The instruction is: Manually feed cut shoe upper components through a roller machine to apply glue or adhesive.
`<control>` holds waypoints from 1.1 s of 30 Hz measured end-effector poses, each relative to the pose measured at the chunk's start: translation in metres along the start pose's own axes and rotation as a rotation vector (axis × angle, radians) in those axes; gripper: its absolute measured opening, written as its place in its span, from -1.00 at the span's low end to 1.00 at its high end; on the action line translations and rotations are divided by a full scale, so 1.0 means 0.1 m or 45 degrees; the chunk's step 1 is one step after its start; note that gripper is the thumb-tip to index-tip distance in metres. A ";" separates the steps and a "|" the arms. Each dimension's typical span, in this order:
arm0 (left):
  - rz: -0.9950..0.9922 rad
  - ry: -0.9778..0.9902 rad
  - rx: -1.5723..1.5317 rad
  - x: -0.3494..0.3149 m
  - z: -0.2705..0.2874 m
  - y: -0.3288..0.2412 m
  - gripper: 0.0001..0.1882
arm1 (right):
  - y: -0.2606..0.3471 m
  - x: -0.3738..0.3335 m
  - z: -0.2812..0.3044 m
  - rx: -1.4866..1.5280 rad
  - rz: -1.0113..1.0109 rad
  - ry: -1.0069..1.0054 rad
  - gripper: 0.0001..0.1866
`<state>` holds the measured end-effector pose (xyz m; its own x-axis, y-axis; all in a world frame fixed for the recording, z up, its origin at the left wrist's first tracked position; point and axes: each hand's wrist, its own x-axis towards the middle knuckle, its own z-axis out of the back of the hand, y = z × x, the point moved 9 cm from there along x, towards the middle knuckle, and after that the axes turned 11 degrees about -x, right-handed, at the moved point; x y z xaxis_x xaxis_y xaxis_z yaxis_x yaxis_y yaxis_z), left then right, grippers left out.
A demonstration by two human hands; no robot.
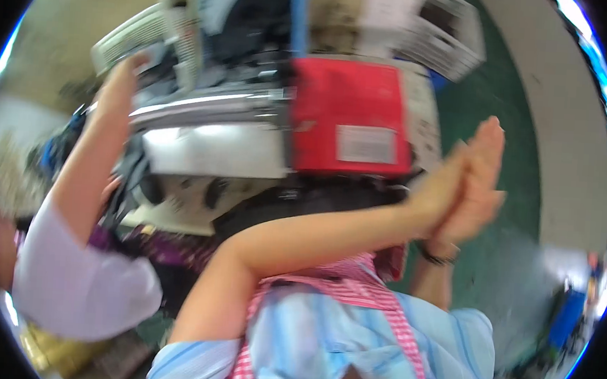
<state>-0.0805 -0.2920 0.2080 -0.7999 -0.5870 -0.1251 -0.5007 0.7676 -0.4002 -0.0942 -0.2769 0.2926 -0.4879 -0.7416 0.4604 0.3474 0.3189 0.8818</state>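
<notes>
My left arm reaches across my body to the right side, where my left hand (440, 189) lies palm against my right hand (481, 190). The fingers of my right hand stretch upward and look flat. My left hand's fingers are also extended, though motion blurs them, and I see nothing held in either hand. A dark band (440, 254) circles my right wrist. Left of my hands stands a red box (315, 107) with a white label. Beside that box is a white box-like block (216, 148) with a shiny grey upper edge.
At left, a co-worker's arm (86, 155) in a white sleeve reaches toward a cream basket (136, 33). A blue crate (299, 15) holds dark items at the back. White crates (458, 49) stand far right. Black material (296, 199) lies before the boxes. Green floor (508, 132) lies right.
</notes>
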 end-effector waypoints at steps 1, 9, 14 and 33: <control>-0.086 -0.053 0.171 0.05 0.03 -0.21 -0.48 | 0.02 -0.03 -0.01 0.719 0.065 -0.060 -0.22; 0.410 0.268 -0.388 -0.03 -0.20 -0.26 -0.37 | -0.42 -0.29 -0.29 2.211 -0.578 0.318 -0.28; 0.039 -0.272 0.204 -0.06 0.03 -0.06 -0.41 | -0.54 0.09 0.25 0.112 -0.075 -0.042 -0.41; -0.873 0.243 0.990 -0.19 -0.63 -0.74 -0.25 | -0.39 0.70 -0.18 0.411 0.066 0.224 -0.42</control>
<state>-0.0495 -0.3217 0.2971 -0.4989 -0.7304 0.4664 -0.5694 -0.1294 -0.8118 -0.1273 -0.3523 0.2887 -0.3216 -0.8006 0.5055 0.0838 0.5077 0.8574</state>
